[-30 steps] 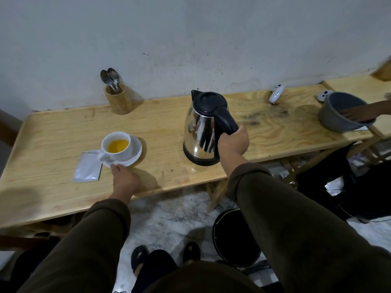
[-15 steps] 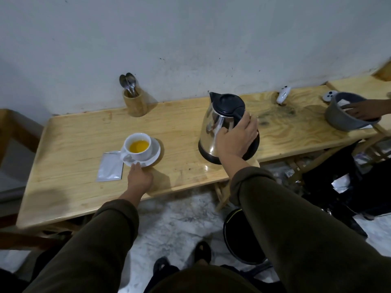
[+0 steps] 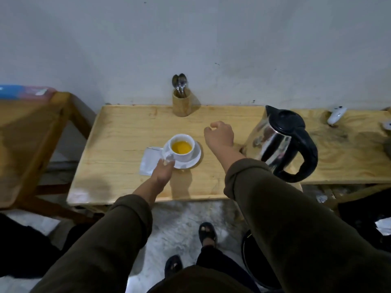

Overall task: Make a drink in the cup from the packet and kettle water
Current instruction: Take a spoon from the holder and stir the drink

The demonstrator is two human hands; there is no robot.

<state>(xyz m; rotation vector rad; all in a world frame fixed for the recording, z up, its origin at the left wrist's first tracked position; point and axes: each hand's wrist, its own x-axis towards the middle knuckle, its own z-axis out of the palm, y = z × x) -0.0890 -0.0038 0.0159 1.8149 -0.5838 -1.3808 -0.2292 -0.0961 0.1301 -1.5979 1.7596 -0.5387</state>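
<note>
Cup (image 3: 181, 148): white, upright on a white saucer (image 3: 193, 160), left-centre of the wooden table (image 3: 127, 132). Holds yellow-orange liquid to roughly two-thirds; surface looks even, no visible clumps, though detail is too coarse to be sure the powder is dissolved.

Packet (image 3: 149, 160): silvery sachet lying flat on the table, touching the saucer's left edge, partly under it. Whether it is torn open cannot be told from here.

Left hand (image 3: 162, 171): at the near-left rim of the saucer, fingertips at the cup handle; grip appears pinched on handle or rim, which of the two is not resolvable.

Right hand (image 3: 220, 135): above the table just right of the cup, between cup and kettle, holding nothing; grip loosely curled, fingers half bent and not closed on anything.

Kettle (image 3: 279, 142): steel body, black lid and handle, lid shut, standing on the table to the right, free of both hands.

Spoons (image 3: 179, 83): bowls up in a wooden holder (image 3: 181, 103) against the wall, behind the cup.

Assessment: powder and water both appear to be in the cup, kettle set down. Remaining, judged: stirring. The right hand is well placed for a reach to the spoons. No spoon in the cup yet.
</note>
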